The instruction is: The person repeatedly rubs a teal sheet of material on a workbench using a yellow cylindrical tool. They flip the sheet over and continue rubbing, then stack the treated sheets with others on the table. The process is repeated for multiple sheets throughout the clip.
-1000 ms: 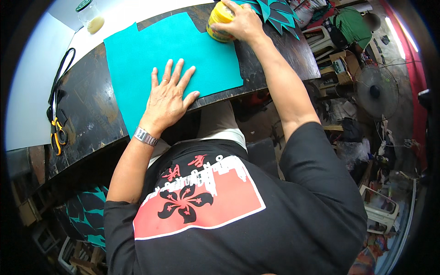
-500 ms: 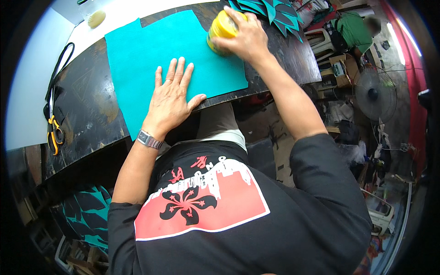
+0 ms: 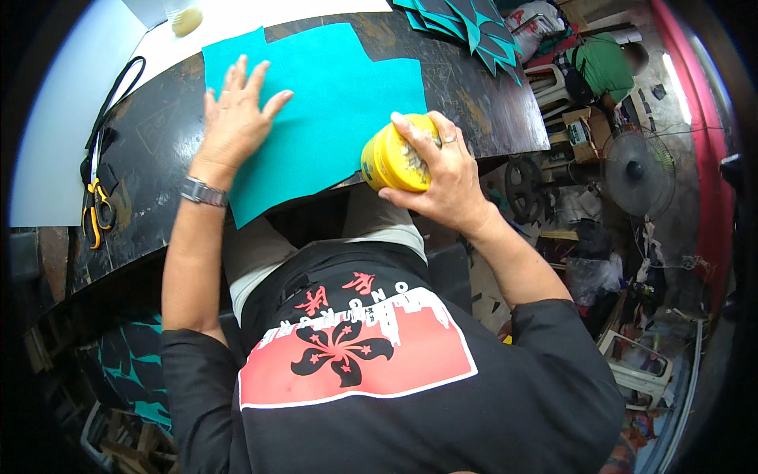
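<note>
A teal sheet of fabric-like material (image 3: 332, 103) lies on the dark worktable, its near edge overhanging the front. My left hand (image 3: 237, 114), with a watch on the wrist, is over the sheet's left part, fingers spread and holding nothing; whether it touches the sheet I cannot tell. My right hand (image 3: 446, 174) grips a yellow plastic jar (image 3: 387, 158) with a smudged top, tilted at the sheet's near right edge. The hand hides part of the jar.
Scissors with orange and black handles (image 3: 96, 213) lie at the table's left (image 3: 150, 189). Teal and black cut pieces (image 3: 474, 31) are piled at the far right. Beyond are a fan (image 3: 638, 170) and a person in green (image 3: 608, 67). More cut pieces (image 3: 130, 363) are at lower left.
My right hand has brought the yellow jar nearer, from the sheet's far right to its near edge. My left hand has moved left and farther away over the sheet.
</note>
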